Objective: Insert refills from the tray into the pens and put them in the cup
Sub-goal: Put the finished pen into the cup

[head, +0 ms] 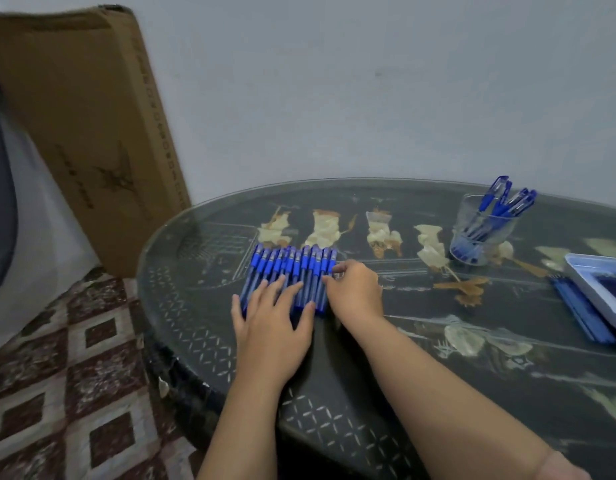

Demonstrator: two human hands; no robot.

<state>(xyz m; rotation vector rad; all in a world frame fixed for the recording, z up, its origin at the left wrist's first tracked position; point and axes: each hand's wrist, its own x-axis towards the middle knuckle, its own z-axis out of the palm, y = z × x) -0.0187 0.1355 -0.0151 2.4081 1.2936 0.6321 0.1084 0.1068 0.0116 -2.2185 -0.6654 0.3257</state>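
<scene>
A row of several blue-capped pens [292,268] lies side by side on the dark round table [403,358]. My left hand [273,322] rests flat on the near ends of the pens, fingers spread. My right hand [355,292] sits at the right end of the row, its fingers curled against the last pen there. A clear glass cup [481,230] at the far right holds several blue pens upright. A pale blue tray [601,289] at the right edge has blue refills [580,310] lying beside it.
A tall cardboard box [88,126] leans against the wall at the left. Patterned floor tiles [67,375] lie below the table's left edge. The table top carries pale inlaid figures under glass. A plain wall stands behind.
</scene>
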